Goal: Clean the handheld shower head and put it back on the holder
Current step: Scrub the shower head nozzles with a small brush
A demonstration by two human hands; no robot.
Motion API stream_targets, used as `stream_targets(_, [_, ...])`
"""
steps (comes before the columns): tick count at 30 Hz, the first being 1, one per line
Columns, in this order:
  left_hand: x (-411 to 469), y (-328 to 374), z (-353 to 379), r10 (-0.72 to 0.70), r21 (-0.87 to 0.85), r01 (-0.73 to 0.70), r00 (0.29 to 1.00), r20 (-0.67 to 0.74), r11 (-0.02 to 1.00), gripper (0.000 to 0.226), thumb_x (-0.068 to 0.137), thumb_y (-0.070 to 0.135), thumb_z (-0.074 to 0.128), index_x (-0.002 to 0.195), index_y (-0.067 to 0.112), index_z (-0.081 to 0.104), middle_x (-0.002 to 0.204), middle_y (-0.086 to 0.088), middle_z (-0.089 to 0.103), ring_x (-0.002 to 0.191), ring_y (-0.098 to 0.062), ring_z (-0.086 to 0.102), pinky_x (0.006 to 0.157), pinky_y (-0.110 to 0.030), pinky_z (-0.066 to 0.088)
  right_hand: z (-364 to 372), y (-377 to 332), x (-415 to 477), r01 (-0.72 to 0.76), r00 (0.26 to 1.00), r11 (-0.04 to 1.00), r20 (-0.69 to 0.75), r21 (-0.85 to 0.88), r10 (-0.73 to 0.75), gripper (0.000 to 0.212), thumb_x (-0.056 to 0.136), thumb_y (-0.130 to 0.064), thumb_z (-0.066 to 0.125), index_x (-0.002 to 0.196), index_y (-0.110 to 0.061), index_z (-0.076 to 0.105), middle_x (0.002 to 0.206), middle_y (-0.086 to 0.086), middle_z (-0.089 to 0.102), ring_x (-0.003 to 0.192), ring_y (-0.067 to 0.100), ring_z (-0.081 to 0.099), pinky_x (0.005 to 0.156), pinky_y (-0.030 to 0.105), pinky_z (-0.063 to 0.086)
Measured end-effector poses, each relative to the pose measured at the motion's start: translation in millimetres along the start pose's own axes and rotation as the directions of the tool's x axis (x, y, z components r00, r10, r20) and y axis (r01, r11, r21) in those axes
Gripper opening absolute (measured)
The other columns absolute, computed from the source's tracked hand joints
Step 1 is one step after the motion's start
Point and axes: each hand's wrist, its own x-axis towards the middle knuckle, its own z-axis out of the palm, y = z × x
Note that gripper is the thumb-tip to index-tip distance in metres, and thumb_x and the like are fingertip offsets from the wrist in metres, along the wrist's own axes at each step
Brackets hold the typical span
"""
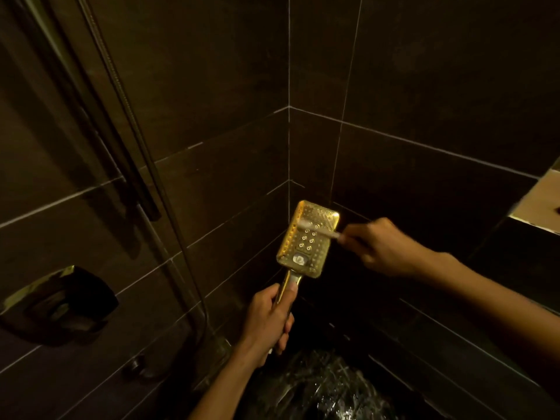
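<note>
Two dark-tiled walls (424, 86) meet in a corner straight ahead, their large matte tiles split by thin pale grout lines, and low and near the floor (327, 389) glistens with water. On the left wall a dark rail (100, 140) runs steeply upward with a ribbed metal hose (145, 165) slanting beside it, and a glossy rounded-square control plate (57, 301) sits nearer. At the far right edge a pale ledge (542, 201) cuts into the tiles. The shower head (307, 237), a shiny gold rectangle with rounded corners and rows of small nozzles, is held upright in the open air before the corner. The left hand (269, 319) wraps its fingers and thumb round the gold handle. The right hand (385, 247) pinches a slim pale brush (321, 230), possibly a toothbrush though it is blurred, whose tip lies across the upper nozzle face.
</note>
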Motion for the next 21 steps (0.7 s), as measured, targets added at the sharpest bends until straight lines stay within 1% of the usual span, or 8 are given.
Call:
stream_targets(2, [-1, -1, -2, 0.01, 0.012, -0.01, 1.0, -0.001, 1.0, 0.041, 0.098, 0.045, 0.052, 0.089, 0.005, 0.054, 0.054, -0.004, 0.05, 0.033, -0.014, 0.039, 0.034, -0.02, 0.031, 5, -7, -2, 0.022, 0.994, 0.999, 0.107, -0.025, -0.019, 0.021, 0.104, -0.03, 0.049, 0.101, -0.018, 0.066, 0.073, 0.003, 0.066, 0.056, 0.015, 0.062, 0.05, 0.031, 0.048])
stream_targets(5, [-1, -3, -4, 0.014, 0.012, -0.014, 1.0, -0.002, 1.0, 0.041, 0.098, 0.043, 0.052, 0.097, 0.002, 0.056, 0.054, -0.004, 0.049, 0.033, -0.014, 0.039, 0.034, -0.02, 0.031, -7, 3, 5, -0.005, 0.99, 0.998, -0.139, -0.056, -0.003, 0.026, 0.103, -0.031, 0.048, 0.089, -0.016, 0.065, 0.063, -0.002, 0.06, 0.049, 0.011, 0.056, 0.046, 0.028, 0.04])
stream_targets(6, [-1, -3, -4, 0.017, 0.009, -0.017, 1.0, -0.006, 1.0, 0.04, 0.099, 0.042, 0.052, 0.097, 0.002, 0.056, 0.054, -0.004, 0.049, 0.033, -0.014, 0.039, 0.034, -0.02, 0.031, -8, 1, 5, 0.003, 0.993, 0.998, -0.121, -0.057, -0.01, 0.025, 0.103, -0.03, 0.049, 0.09, -0.016, 0.065, 0.064, -0.004, 0.06, 0.049, 0.009, 0.056, 0.046, 0.026, 0.041])
stream_targets(9, [-3, -3, -3, 0.028, 0.001, -0.028, 0.999, -0.016, 1.0, 0.039, 0.099, 0.042, 0.052, 0.096, 0.003, 0.056, 0.053, -0.002, 0.049, 0.032, -0.014, 0.039, 0.035, -0.02, 0.031, 6, -16, -3, 0.106, 0.988, 0.991, 0.125, -0.085, -0.095, 0.016, 0.104, -0.026, 0.051, 0.102, -0.021, 0.065, 0.07, -0.005, 0.063, 0.054, 0.007, 0.059, 0.05, 0.023, 0.046])
stream_targets(12, [-3, -3, -4, 0.023, -0.008, -0.023, 1.0, -0.022, 1.0, 0.04, 0.098, 0.042, 0.052, 0.097, 0.003, 0.056, 0.051, 0.0, 0.049, 0.032, -0.013, 0.039, 0.035, -0.02, 0.032, -2, -8, 2, 0.008, 0.996, 0.996, -0.089, -0.093, -0.016, 0.018, 0.104, -0.027, 0.051, 0.099, -0.017, 0.066, 0.068, -0.004, 0.062, 0.053, 0.009, 0.058, 0.049, 0.025, 0.042])
stream_targets(13, [-2, -2, -3, 0.02, -0.012, -0.02, 1.0, -0.024, 1.0, 0.04, 0.098, 0.043, 0.052, 0.097, 0.003, 0.056, 0.051, 0.0, 0.05, 0.032, -0.013, 0.039, 0.035, -0.02, 0.032, -2, -7, 2, -0.001, 0.995, 0.995, -0.104, -0.1, -0.01, 0.02, 0.104, -0.027, 0.051, 0.1, -0.015, 0.066, 0.068, -0.004, 0.062, 0.053, 0.009, 0.058, 0.049, 0.024, 0.04])
stream_targets(17, [-3, 3, -4, 0.04, -0.016, -0.041, 0.998, -0.04, 0.999, 0.038, 0.098, 0.044, 0.051, 0.09, 0.007, 0.055, 0.053, -0.003, 0.049, 0.033, -0.014, 0.039, 0.036, -0.021, 0.032, 17, -30, -11, 0.121, 0.972, 0.989, 0.214, -0.084, -0.101, 0.02, 0.106, -0.03, 0.048, 0.106, -0.021, 0.065, 0.077, -0.004, 0.064, 0.061, 0.009, 0.061, 0.054, 0.023, 0.049])
stream_targets(21, [0, 9, -9, 0.044, -0.034, -0.046, 0.998, -0.055, 0.998, 0.042, 0.098, 0.046, 0.052, 0.095, 0.004, 0.056, 0.055, -0.005, 0.05, 0.033, -0.014, 0.04, 0.036, -0.022, 0.032, 15, -28, -8, 0.101, 0.995, 0.995, -0.006, 0.003, -0.101, 0.022, 0.105, -0.031, 0.047, 0.098, -0.02, 0.065, 0.07, 0.0, 0.063, 0.055, 0.015, 0.059, 0.048, 0.03, 0.048])
